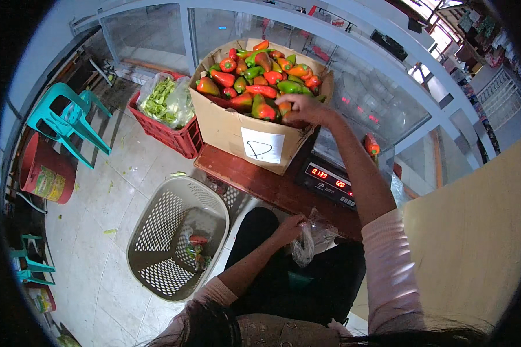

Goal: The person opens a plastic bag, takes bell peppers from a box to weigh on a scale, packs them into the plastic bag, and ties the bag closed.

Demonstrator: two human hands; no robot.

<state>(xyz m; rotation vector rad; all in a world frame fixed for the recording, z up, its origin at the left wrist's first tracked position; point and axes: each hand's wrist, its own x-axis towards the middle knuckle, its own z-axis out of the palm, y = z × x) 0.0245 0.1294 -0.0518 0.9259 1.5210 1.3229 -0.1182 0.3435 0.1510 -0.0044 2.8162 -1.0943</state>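
Many glossy peppers (261, 91) | right hand (302, 109) curled over, grip unclear | left hand (288, 230) pinching crinkled plastic bag (304, 247)

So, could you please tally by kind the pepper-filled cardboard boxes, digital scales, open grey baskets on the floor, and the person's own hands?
Pepper-filled cardboard box: 1
Digital scale: 1
Open grey basket: 1
Hands (left hand, right hand): 2
Total: 5
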